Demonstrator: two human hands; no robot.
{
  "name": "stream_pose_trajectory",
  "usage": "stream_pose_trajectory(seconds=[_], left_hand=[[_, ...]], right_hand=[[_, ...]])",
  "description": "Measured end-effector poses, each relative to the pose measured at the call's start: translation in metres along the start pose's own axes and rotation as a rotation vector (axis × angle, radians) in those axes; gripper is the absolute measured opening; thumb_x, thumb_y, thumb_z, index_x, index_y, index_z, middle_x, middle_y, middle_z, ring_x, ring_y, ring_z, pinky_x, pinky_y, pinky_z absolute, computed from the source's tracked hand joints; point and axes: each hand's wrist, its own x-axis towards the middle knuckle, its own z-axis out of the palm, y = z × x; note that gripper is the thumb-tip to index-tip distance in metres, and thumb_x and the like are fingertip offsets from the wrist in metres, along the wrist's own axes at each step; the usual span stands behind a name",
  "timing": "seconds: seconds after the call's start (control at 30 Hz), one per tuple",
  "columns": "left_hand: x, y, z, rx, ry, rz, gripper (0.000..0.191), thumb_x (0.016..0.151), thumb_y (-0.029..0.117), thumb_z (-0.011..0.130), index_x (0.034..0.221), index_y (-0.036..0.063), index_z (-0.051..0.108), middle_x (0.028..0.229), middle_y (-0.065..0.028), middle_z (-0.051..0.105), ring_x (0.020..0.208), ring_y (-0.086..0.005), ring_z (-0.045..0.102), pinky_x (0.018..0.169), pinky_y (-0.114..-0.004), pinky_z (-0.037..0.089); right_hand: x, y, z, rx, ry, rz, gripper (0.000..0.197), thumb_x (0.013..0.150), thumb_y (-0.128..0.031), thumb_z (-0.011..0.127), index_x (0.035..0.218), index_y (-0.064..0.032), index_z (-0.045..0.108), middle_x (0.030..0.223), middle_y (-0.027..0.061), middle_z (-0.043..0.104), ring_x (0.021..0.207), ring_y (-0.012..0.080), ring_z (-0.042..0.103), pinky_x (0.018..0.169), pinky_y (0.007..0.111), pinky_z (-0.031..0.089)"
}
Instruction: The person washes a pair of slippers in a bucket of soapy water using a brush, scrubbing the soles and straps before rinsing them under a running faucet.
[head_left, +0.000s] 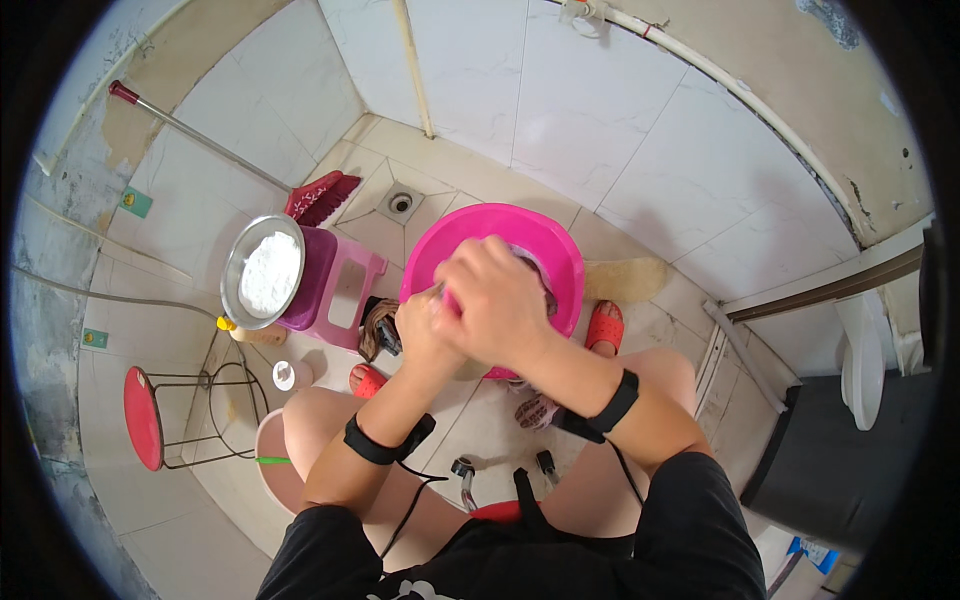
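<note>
My left hand (426, 330) and my right hand (495, 296) are together above a bright pink plastic basin (491, 217). Both are curled, the right one overlapping the left, and slightly blurred. A small greyish edge of something shows between them, but what it is cannot be told. Dark wet cloth with some suds (551, 289) lies in the basin, partly hidden by my right hand. Left of the basin, brown and dark cloths (379, 330) lie by a pink and purple plastic stool (349, 289). On the stool stands a metal bowl (231, 292) of white powder (271, 276).
A yellow-capped bottle (259, 335) and white tub (292, 375) stand left. Beyond are a red-topped metal stool (144, 418), a pink bucket (274, 472) and a red broom (319, 196) near the floor drain (400, 202). Pinkish cloth (536, 412) lies between my feet, in red slippers (605, 330).
</note>
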Motion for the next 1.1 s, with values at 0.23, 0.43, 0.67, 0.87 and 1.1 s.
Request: stream_pose_trajectory(seconds=[0.23,0.43,0.67,0.87,1.1], left_hand=[[0.008,0.011,-0.001,0.052,0.01,-0.101,0.029,0.072,0.013,0.071,0.1,0.0081,0.073,0.073,-0.0183,0.067,0.068,-0.0398,0.066,0.064,-0.047,0.053],[0.008,0.027,0.0,0.062,0.13,-0.03,0.025,0.073,0.017,0.071,0.097,0.0078,0.073,0.07,-0.0183,0.067,0.065,-0.038,0.066,0.063,-0.046,0.053],[0.003,0.009,-0.001,0.015,0.036,-0.061,0.018,0.071,0.014,0.071,0.087,0.0065,0.068,0.072,-0.0184,0.067,0.068,-0.0397,0.066,0.063,-0.048,0.053],[0.007,0.019,-0.003,-0.026,0.055,-0.096,0.019,0.074,0.013,0.068,0.092,0.008,0.07,0.074,-0.0197,0.067,0.07,-0.0402,0.066,0.063,-0.047,0.052],[0.013,0.025,-0.001,-0.12,0.239,0.132,0.013,0.071,0.005,0.071,0.082,0.0015,0.064,0.073,-0.0155,0.067,0.064,-0.0341,0.065,0.056,-0.041,0.049]], right_hand=[[0.002,0.017,0.007,0.098,0.072,0.256,0.01,0.084,-0.014,0.062,0.089,-0.0063,0.065,0.092,0.0123,0.058,0.086,0.0331,0.061,0.071,0.043,0.051],[0.006,0.039,0.003,0.079,-0.097,0.498,0.016,0.088,-0.02,0.061,0.094,-0.0067,0.068,0.097,0.0114,0.058,0.091,0.0313,0.062,0.073,0.042,0.051],[-0.001,0.002,0.002,0.083,-0.024,0.147,0.016,0.086,-0.02,0.061,0.091,-0.0071,0.068,0.093,0.012,0.057,0.088,0.0313,0.061,0.073,0.041,0.051],[0.002,0.01,0.003,0.091,-0.016,0.266,0.019,0.089,-0.021,0.057,0.091,-0.0057,0.068,0.095,0.0141,0.058,0.088,0.0334,0.061,0.075,0.044,0.052],[-0.007,0.068,0.012,0.099,-0.206,0.457,0.019,0.089,-0.021,0.057,0.086,-0.005,0.066,0.092,0.0159,0.057,0.09,0.034,0.059,0.075,0.045,0.051]])
